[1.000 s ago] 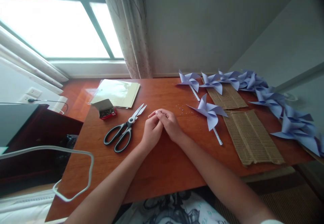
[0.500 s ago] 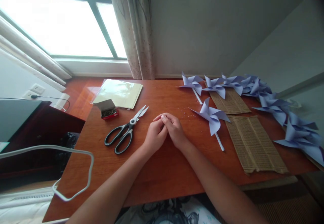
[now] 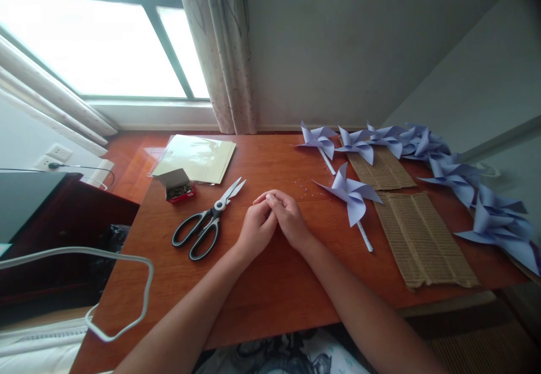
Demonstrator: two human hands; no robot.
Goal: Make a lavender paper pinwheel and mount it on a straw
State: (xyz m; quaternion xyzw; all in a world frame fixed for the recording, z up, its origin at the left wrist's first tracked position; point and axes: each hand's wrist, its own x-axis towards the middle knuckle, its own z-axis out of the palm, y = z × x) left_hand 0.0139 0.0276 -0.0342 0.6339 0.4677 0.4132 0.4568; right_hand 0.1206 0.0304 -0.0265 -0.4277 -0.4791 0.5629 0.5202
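Note:
My left hand and my right hand are clasped together over the middle of the table, fingers folded closed against each other. No object shows in either hand. Left of them, kitchen scissors with black handles lie with the blades slightly apart. Past the scissors is a small red box with its flap up, full of small metal pieces. A pale purple paper pinwheel on a white paper stick lies to the right of my hands. Small white crumbs are scattered on the table near it.
Cream sheets in a clear sleeve lie at the back left. Two brown cardboard pieces are at the right, with several more pinwheels along the far and right edges. A white cable loops over the left table edge.
The view has shifted very slightly. My hands stay clasped in the same place and nothing on the table has moved.

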